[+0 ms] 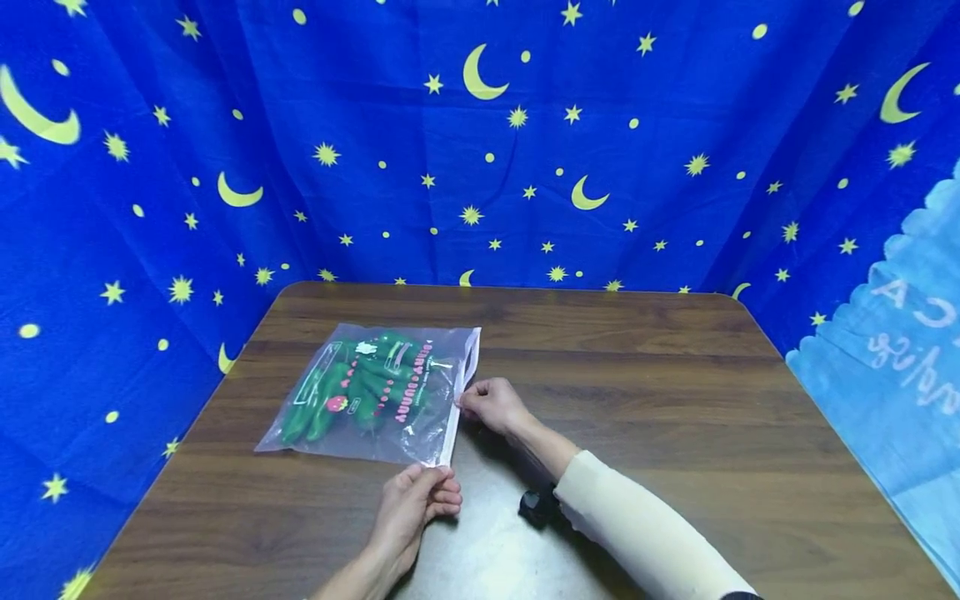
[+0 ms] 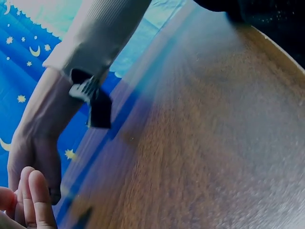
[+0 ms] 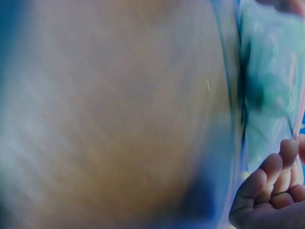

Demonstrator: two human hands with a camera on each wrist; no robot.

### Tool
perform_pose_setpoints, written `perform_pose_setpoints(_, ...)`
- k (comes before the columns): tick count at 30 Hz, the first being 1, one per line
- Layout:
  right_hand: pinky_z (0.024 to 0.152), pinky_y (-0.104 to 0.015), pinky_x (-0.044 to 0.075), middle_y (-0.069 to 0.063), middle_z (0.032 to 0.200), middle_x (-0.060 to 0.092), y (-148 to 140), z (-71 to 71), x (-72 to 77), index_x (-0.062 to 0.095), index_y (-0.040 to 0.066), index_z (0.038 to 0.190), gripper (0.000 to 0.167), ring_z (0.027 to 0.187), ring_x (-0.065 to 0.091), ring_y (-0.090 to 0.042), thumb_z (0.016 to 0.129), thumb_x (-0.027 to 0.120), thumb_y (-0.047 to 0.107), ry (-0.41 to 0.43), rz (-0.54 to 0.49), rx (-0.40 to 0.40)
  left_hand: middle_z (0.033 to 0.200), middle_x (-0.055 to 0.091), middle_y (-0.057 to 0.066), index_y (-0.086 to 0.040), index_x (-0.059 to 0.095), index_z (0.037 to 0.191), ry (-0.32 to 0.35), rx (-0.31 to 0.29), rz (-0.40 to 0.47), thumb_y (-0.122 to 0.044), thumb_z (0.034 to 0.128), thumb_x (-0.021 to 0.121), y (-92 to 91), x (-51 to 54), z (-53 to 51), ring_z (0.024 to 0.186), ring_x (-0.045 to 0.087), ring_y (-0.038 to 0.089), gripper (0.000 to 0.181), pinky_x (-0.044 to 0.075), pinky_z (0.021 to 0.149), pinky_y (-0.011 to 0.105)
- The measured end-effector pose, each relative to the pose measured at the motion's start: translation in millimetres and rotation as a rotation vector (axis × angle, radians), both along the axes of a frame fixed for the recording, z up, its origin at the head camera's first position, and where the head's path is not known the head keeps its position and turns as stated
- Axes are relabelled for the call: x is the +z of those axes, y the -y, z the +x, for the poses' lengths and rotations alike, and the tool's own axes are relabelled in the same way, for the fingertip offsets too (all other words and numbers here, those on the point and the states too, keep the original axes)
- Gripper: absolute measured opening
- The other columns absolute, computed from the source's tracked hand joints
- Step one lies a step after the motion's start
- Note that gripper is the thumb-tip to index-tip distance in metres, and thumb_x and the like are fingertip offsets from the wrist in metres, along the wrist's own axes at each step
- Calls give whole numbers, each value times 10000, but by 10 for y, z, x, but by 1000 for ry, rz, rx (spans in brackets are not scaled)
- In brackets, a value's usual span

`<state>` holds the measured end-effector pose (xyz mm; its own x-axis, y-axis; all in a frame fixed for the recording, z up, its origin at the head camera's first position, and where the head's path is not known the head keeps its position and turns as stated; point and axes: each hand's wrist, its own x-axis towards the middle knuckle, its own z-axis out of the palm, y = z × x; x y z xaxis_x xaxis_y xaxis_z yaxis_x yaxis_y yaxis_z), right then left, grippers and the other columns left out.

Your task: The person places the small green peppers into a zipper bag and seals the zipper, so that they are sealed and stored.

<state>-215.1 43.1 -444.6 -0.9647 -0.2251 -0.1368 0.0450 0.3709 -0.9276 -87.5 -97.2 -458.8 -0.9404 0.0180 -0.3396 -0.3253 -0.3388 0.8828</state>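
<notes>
A clear zip bag (image 1: pixel 341 446) with pink and white print lies on the table at left, its white zip edge (image 1: pixel 452 425) facing right. Long green things (image 1: pixel 363 392) fill it; their kind is hard to tell through the plastic. My left hand (image 1: pixel 408 504) pinches the near corner of the zip edge between thumb and finger. Farther up that edge, my right hand (image 1: pixel 495 406) pinches the strip near its middle. Beyond the right hand, the bag's two lips stand apart. In the right wrist view, the right fingers (image 3: pixel 271 176) curl beside the blurred bag (image 3: pixel 271 124).
The brown wooden table (image 1: pixel 637 358) extends to the right and behind the bag. A small black device (image 1: pixel 534 508) hangs at the right wrist. Blue cloth (image 1: pixel 375 125) with moons and stars surrounds the table, with a lighter blue cloth (image 1: pixel 885 333) at right.
</notes>
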Motion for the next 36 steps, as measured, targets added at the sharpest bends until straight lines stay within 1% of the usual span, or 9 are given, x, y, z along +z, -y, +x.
perform_pose_setpoints(8,509,-170,376,58,548,526,-81,-405,22,660,-22,749,194,540,483,-65,858,635,135,22,3,-84,654,645,-21,-11,576,865,1,-37,0,-90,882,556,-57,-3,84,578,620,90,83,557,600,253)
perform_pose_setpoints(11,499,-171,373,52,548,529,-108,-541,33,653,-15,753,191,536,487,-70,863,632,139,29,6,-104,654,647,-19,-3,579,874,2,-38,-3,-96,880,564,-75,1,100,577,622,94,94,559,601,259)
perform_pose_setpoints(17,511,-187,394,31,568,536,-162,-778,43,643,-11,771,186,546,493,-87,869,630,146,41,-5,-143,660,651,-17,0,585,886,0,-26,-11,-103,876,572,-107,18,103,580,626,97,104,561,604,260)
perform_pose_setpoints(22,542,-204,435,39,559,534,-237,-937,35,642,-3,783,158,538,499,-88,872,624,126,45,-20,-206,667,652,-10,19,587,895,-1,-51,-10,-101,873,572,-157,7,142,585,625,103,123,560,602,260)
perform_pose_setpoints(24,544,-211,441,41,552,533,-260,-969,37,639,4,770,157,534,497,-90,872,623,123,51,-22,-216,674,654,-6,25,587,900,4,-63,-15,-104,871,574,-170,4,161,590,628,106,133,562,606,263)
perform_pose_setpoints(27,545,-216,438,42,545,536,-285,-979,50,641,6,765,161,528,494,-86,867,632,130,63,-19,-221,688,661,-3,29,585,915,14,-89,-11,-119,875,582,-177,11,183,601,636,105,153,567,615,266)
perform_pose_setpoints(32,539,-204,434,42,562,559,-336,-928,80,677,-52,869,189,535,494,-75,864,635,132,66,-2,-195,727,681,-7,69,579,1011,33,-198,29,-187,900,598,-148,38,191,627,652,85,279,567,628,250)
perform_pose_setpoints(34,549,-201,437,26,602,585,-367,-889,95,678,-65,926,227,552,502,-75,872,630,150,57,13,-172,739,688,-9,85,572,1056,46,-242,47,-212,904,601,-133,48,185,640,658,80,335,569,634,247)
perform_pose_setpoints(36,562,-191,432,-13,668,625,-407,-832,111,685,-62,970,262,587,519,-76,880,626,177,26,38,-143,753,695,-8,93,563,1098,65,-279,67,-237,903,605,-115,59,188,655,665,79,386,572,648,247)
